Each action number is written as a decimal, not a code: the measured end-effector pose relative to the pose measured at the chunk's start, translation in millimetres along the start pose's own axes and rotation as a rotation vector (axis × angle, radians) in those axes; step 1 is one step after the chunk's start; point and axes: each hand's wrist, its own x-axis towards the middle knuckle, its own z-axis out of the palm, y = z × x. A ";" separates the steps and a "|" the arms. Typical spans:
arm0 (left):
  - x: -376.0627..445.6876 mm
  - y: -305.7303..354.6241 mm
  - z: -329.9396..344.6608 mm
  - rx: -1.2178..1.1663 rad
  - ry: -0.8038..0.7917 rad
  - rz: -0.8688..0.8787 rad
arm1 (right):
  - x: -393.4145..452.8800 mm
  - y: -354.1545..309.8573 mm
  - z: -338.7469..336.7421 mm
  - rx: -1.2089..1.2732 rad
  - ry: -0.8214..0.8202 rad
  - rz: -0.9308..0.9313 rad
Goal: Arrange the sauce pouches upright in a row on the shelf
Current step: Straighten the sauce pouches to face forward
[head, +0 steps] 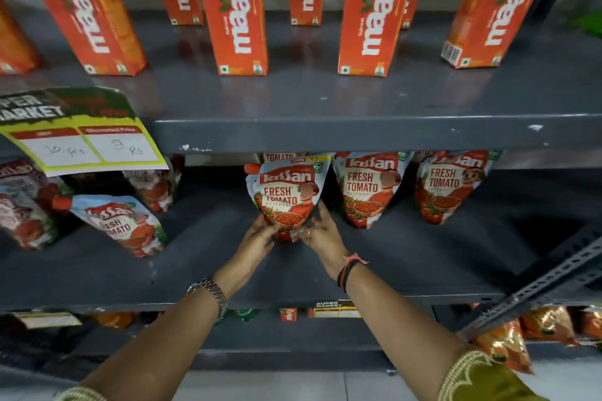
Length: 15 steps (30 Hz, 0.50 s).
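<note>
On the shelf, both hands' fingers clasp an upright pouch.

- Orange Maaza cartons standing across the top of the frame.
- Yellow-edged price card hanging at left.
- Orange snack packets at lower right.
</note>
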 end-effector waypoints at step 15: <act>17.9 -30.2 -6.8 -0.051 0.267 0.142 | 18.9 20.0 -7.6 -0.117 0.118 0.091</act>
